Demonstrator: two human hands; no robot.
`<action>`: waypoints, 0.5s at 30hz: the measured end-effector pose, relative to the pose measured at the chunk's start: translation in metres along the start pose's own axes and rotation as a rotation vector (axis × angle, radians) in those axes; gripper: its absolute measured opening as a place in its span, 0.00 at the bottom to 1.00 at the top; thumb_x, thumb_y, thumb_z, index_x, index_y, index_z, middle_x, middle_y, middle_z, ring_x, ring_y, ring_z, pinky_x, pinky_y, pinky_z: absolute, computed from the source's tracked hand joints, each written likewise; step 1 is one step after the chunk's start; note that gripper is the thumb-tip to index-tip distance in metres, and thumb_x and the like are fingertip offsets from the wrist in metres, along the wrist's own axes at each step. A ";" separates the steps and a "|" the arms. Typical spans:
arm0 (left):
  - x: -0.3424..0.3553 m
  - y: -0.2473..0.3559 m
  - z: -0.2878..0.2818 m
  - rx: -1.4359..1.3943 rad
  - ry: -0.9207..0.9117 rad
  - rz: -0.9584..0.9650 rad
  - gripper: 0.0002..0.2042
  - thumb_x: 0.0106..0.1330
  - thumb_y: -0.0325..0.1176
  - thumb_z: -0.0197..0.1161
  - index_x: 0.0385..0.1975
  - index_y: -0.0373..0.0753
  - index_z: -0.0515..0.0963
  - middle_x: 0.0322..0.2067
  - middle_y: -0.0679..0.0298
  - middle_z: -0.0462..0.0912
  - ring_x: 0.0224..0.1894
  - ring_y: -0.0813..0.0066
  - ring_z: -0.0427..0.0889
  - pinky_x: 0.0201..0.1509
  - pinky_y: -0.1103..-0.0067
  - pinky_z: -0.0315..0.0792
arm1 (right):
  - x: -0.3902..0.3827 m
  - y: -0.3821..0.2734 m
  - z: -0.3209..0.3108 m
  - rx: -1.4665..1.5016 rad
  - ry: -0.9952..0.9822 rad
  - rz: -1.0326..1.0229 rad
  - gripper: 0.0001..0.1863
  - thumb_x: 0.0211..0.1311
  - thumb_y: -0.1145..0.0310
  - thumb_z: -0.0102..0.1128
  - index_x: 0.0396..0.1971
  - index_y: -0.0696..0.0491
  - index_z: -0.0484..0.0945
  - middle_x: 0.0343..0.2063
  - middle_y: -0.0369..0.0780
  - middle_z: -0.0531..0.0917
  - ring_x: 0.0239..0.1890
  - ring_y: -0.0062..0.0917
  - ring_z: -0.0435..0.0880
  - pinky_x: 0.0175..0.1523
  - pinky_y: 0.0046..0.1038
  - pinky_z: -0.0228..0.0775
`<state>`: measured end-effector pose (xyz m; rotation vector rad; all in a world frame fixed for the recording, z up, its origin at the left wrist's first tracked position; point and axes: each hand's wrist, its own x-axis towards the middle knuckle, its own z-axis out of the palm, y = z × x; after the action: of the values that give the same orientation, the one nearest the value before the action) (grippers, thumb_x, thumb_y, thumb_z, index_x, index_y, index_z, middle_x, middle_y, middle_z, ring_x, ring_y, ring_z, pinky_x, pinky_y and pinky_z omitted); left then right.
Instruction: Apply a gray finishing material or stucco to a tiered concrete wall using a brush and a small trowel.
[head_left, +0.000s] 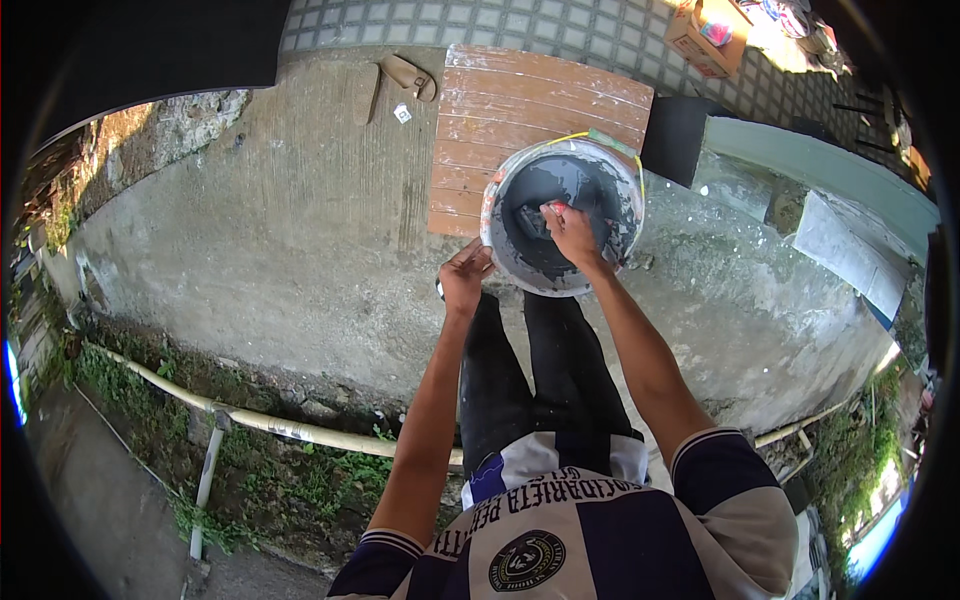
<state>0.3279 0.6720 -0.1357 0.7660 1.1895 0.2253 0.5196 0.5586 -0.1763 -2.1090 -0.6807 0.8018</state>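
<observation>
A round white bucket (489, 215) smeared with grey stands in front of me, its yellow wire handle (567, 137) resting up at the far rim. Wet grey cement-like paste (535, 182) coats the inside. My right hand (574, 238) reaches into the bucket, closed around a red-handled tool (557, 207); its lower end is down in the paste, and I cannot tell the exact kind. At the near left side of the bucket, my left hand (466, 274) has its fingers closed on the rim.
A worn brown wooden board (500, 100) lies beneath and beyond the bucket. Brown sandals (408, 78) rest on the concrete floor (300, 200) to the left. A low wall (800, 150) and a white sheet (850, 255) are at right. Behind them is a cardboard box (708, 40).
</observation>
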 end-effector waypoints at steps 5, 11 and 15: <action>-0.002 0.003 -0.007 0.004 0.003 0.014 0.16 0.63 0.27 0.63 0.50 0.29 0.75 0.40 0.59 0.82 0.40 0.74 0.82 0.45 0.75 0.81 | -0.005 -0.013 0.007 0.074 -0.007 0.129 0.14 0.63 0.61 0.58 0.32 0.59 0.78 0.24 0.48 0.80 0.28 0.43 0.79 0.35 0.38 0.69; -0.002 0.003 0.000 0.010 0.007 0.003 0.16 0.63 0.27 0.63 0.50 0.29 0.75 0.41 0.58 0.82 0.41 0.73 0.82 0.46 0.74 0.81 | -0.002 -0.001 0.014 -0.052 0.093 -0.052 0.13 0.62 0.61 0.59 0.33 0.58 0.77 0.23 0.47 0.80 0.24 0.43 0.78 0.32 0.36 0.70; -0.002 0.003 -0.002 -0.002 0.011 0.007 0.15 0.64 0.25 0.62 0.50 0.30 0.76 0.41 0.62 0.82 0.39 0.77 0.80 0.44 0.77 0.81 | -0.003 0.003 0.012 -0.024 0.029 0.085 0.13 0.62 0.61 0.59 0.33 0.57 0.76 0.22 0.45 0.80 0.22 0.39 0.78 0.31 0.34 0.70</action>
<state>0.3259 0.6737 -0.1325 0.7680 1.1968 0.2363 0.5095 0.5598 -0.1840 -2.1790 -0.5911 0.8117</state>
